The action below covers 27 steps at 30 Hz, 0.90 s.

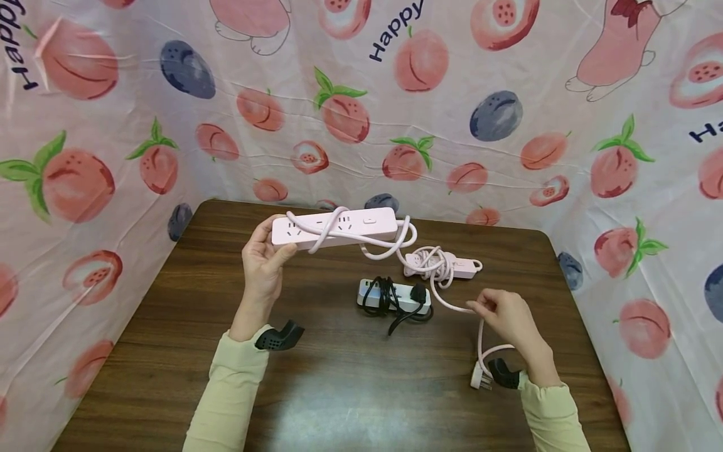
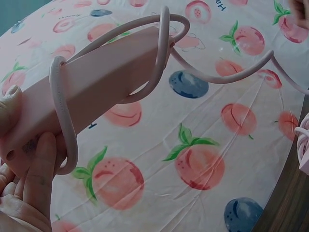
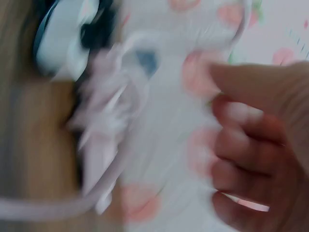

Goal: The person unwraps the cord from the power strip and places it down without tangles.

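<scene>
My left hand (image 1: 264,263) grips one end of a pink power strip (image 1: 367,221), holding it raised, with the thumb in front. Its cord is looped loosely around the body. In the left wrist view, the back of the strip (image 2: 111,72) faces the camera, fingers and thumb at its lower end. My right hand (image 1: 511,320) hovers over the right side, fingers loosely curled, fingertips overlapping the trailing cord (image 1: 452,306) in the head view. The right wrist view is blurred and shows the cord (image 3: 48,209) passing apart from those fingers. Near that wrist is the plug (image 1: 479,376).
A second pink power strip (image 1: 464,269), wrapped in its own cord, lies toward the back of the brown table (image 1: 316,376). In front of it is a white power strip (image 1: 403,295) wound with black cord. Fruit-print cloth (image 1: 361,157) walls in the back and sides.
</scene>
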Tool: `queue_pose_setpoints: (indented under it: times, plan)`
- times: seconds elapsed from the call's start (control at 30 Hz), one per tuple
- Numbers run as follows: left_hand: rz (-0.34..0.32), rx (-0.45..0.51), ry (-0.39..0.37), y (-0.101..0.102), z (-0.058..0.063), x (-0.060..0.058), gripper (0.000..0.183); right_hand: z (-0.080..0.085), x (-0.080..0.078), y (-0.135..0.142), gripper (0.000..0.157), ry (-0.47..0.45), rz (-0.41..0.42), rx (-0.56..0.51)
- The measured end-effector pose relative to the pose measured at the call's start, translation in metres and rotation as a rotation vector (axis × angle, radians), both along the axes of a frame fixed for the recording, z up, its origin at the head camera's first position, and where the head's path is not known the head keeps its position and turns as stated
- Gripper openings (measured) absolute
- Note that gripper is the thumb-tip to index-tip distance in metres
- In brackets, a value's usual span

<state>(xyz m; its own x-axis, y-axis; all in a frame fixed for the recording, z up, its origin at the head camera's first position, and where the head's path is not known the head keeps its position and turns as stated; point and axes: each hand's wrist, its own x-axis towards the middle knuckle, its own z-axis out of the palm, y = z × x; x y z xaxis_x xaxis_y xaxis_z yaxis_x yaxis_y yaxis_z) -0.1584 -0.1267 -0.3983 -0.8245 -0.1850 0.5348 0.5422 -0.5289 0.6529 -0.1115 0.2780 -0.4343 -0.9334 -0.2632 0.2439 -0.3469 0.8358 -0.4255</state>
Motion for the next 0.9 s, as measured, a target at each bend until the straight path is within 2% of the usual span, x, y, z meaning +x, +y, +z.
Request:
queue_pose_setpoints:
  times: [0.1,0.13,0.2,0.3,0.37,0.43,0.53,0.6,0.67,0.77,0.9]
  plan:
    - [-0.014,0.004,0.002,0.000,-0.001,0.002,0.048,0.013,-0.009,-0.030,0.012,0.214,0.022,-0.179]
    - [-0.020,0.007,0.003,0.000,-0.001,0.002,0.048,0.016,-0.013,-0.040,0.015,0.261,0.050,-0.217]
    - [-0.027,0.011,0.004,-0.001,-0.002,0.003,0.047,0.018,-0.021,-0.059,0.032,0.310,0.087,-0.271]
    - [-0.037,0.016,0.005,-0.001,-0.002,0.004,0.047,0.017,-0.032,-0.082,0.037,0.404,0.084,-0.216]
    - [-0.039,0.010,0.002,-0.001,-0.003,0.005,0.047,0.018,-0.037,-0.094,0.034,0.428,0.087,-0.190]
    - [-0.043,0.011,-0.004,0.000,-0.004,0.006,0.048,0.020,-0.040,-0.102,0.029,0.411,0.139,-0.182]
    - [-0.044,0.004,-0.009,0.002,-0.006,0.006,0.050,0.024,-0.043,-0.111,0.017,0.254,0.247,-0.263]
    - [-0.049,0.003,-0.010,0.002,-0.007,0.006,0.050,0.025,-0.043,-0.114,0.008,0.139,0.263,-0.340]
    - [-0.063,-0.001,-0.011,0.002,-0.008,0.006,0.048,0.027,-0.043,-0.114,0.003,0.056,0.225,-0.427]
    - [-0.093,0.002,-0.013,0.001,-0.009,0.005,0.044,0.030,-0.045,-0.110,0.007,0.030,0.156,-0.522]
    - [-0.115,-0.010,-0.013,0.002,-0.011,0.005,0.043,0.038,-0.044,-0.102,0.009,0.095,0.142,-0.628]
